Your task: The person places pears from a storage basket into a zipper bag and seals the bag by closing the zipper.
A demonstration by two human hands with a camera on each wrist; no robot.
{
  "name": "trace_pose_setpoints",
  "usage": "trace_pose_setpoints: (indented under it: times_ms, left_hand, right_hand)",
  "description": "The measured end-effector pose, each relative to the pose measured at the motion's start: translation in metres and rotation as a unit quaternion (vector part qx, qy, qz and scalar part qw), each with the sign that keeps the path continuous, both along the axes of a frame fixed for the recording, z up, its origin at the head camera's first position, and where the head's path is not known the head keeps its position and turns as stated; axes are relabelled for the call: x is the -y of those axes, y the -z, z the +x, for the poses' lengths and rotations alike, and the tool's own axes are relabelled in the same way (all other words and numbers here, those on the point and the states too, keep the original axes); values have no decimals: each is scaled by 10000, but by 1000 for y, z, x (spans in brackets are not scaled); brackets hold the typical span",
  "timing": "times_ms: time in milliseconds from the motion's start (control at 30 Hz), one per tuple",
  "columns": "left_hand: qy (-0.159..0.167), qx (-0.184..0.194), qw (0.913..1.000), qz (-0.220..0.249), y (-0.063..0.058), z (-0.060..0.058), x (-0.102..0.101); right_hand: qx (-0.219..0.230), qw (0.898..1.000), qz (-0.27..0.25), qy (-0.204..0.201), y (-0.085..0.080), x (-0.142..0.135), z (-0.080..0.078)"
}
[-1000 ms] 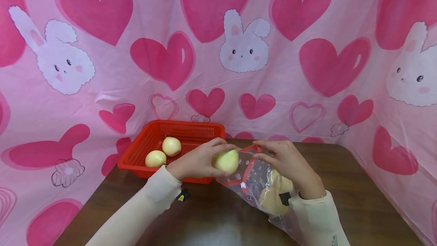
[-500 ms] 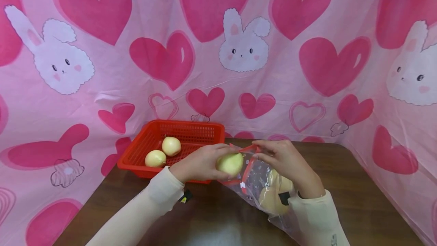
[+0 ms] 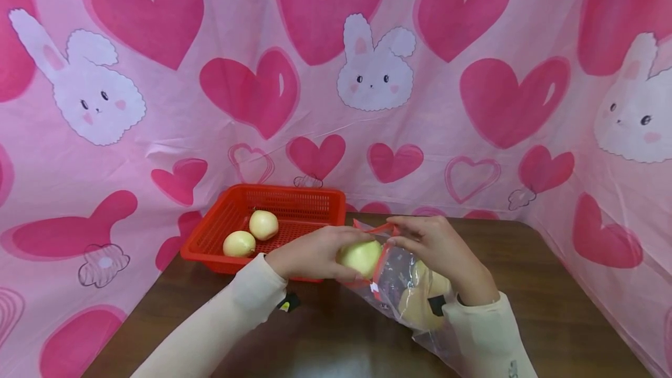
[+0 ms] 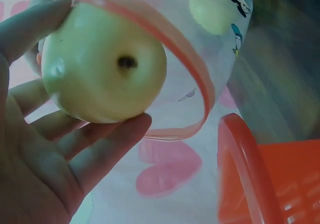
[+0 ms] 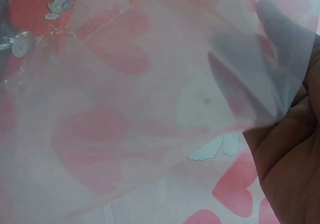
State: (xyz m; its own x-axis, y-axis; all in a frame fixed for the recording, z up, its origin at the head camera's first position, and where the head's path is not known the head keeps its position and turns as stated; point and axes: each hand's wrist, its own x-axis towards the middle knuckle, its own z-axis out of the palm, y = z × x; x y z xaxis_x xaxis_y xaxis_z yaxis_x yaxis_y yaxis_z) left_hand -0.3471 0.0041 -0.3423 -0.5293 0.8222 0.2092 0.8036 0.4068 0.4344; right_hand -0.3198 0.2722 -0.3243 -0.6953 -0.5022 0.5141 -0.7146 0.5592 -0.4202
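I see the pale yellow-green fruit (image 3: 361, 258) at the bag's mouth; how far inside it sits, I can't tell. It is round and smooth-skinned, and my left wrist view shows a dark dimple in it. The left hand (image 3: 317, 254) holds it, thumb and fingers spread around its curve. The bag (image 3: 397, 277) is thin, clear, crinkled plastic printed with small cartoon figures, its mouth edged by a glossy orange-red strip. The right hand (image 3: 446, 251) pinches that edge. More fruits (image 3: 418, 307) show blurred through the film. Just to the left I have a red plastic basket (image 3: 290, 192), rectangular, with perforated walls, holding two round fruits (image 3: 263, 224). Cream sleeves (image 3: 242, 293) cover both forearms. Below lies a brown wood-grain table (image 3: 530, 284); behind hangs a lightly creased pink cloth (image 3: 362, 124) with hearts and scallop-edged white rabbits.
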Motion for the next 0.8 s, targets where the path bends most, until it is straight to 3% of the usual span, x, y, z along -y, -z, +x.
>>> trace_pose_setpoints:
  times_ms: [67, 333, 567, 800]
  left_hand:
    - [-32, 265, 9996, 31, 1, -4, 0]
    - [-25, 533, 9977, -428, 10, -11, -14]
    - [458, 312, 9962, -666, 14, -18, -30]
    - [615, 643, 9909, -1008, 20, -21, -42]
  right_hand:
    - [14, 10000, -25, -22, 0, 0, 0]
    - [-47, 10000, 6, -73, 3, 1, 0]
    - [-113, 9998, -37, -132, 3, 2, 0]
    - [-218, 9996, -35, -183, 2, 4, 0]
